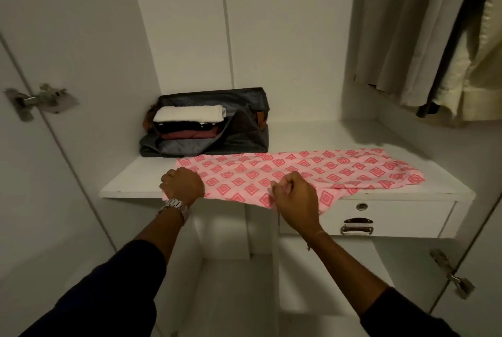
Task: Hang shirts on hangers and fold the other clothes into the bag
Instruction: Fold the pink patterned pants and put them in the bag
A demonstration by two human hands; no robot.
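A pink diamond-patterned garment (298, 173) lies spread along the shelf's front edge; behind it, an open dark bag (239, 130) holds folded clothes (188, 123).

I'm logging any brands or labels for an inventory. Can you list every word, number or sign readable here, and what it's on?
None can be read in this view.
The wristwatch on the left hand: no dial or brand shows.
The grey bag and the folded clothes in it: no label visible.
The pink cloth held by the right hand: only a diamond pattern, no lettering.
The drawer: a lock and handle, no markings legible.
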